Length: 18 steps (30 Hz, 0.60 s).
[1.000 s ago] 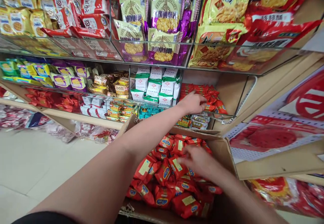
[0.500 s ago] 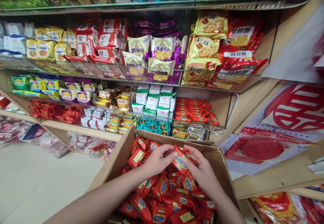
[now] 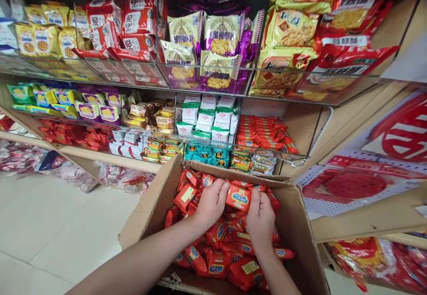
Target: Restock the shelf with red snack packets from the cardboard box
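A small red snack packet (image 3: 239, 197) with a blue and yellow label is stretched level between my two hands. My left hand (image 3: 211, 202) pinches its left end, and my right hand (image 3: 261, 213) grips the right end with the fingers closed. Both hands are inside an open cardboard box (image 3: 156, 197), just above a heap of red packets (image 3: 216, 235) of the same look. My forearms cover part of the heap and of the box's front side.
Behind the box stands a shelf with clear dividers. Its lower tier holds stacked red packets (image 3: 263, 133), white-and-green packets (image 3: 205, 119) and teal packets (image 3: 203, 153). Larger yellow packs (image 3: 290, 33) sit above. At the right are a wooden shelf frame (image 3: 360, 226) and bagged red goods (image 3: 370, 259).
The packet has turned from tilted to level, and my fingers have closed on its two ends. My right hand has rotated more upright. The camera view has shifted nearer the shelf.
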Each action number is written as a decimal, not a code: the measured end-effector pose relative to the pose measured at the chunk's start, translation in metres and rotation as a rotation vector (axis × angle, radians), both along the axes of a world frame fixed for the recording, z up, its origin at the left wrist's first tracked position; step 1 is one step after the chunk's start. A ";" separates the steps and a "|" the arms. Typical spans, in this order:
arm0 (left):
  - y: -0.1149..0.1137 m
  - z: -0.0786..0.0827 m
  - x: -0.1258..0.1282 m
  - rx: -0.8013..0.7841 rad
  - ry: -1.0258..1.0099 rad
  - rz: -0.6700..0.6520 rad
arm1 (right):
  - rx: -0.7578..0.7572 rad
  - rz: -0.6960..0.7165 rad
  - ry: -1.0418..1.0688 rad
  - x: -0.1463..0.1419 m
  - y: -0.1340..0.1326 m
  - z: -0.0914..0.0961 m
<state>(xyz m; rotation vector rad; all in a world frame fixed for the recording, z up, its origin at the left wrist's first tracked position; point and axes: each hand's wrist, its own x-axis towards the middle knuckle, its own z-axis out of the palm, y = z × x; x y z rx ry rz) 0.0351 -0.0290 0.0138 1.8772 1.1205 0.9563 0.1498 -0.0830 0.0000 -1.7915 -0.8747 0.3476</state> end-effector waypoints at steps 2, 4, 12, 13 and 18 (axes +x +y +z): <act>0.000 0.000 0.000 0.002 0.018 0.007 | 0.017 0.008 0.010 -0.001 -0.001 -0.001; -0.002 0.000 0.000 -0.006 -0.011 0.023 | 0.043 0.019 0.028 -0.001 -0.002 -0.002; -0.007 0.002 0.000 -0.185 -0.219 -0.042 | 0.152 0.050 0.093 0.002 -0.007 -0.008; -0.006 0.002 0.000 -0.187 -0.220 -0.048 | 0.152 0.056 0.090 0.002 -0.008 -0.009; -0.002 0.001 0.000 -0.115 -0.181 0.006 | 0.177 0.071 0.178 0.001 -0.007 -0.008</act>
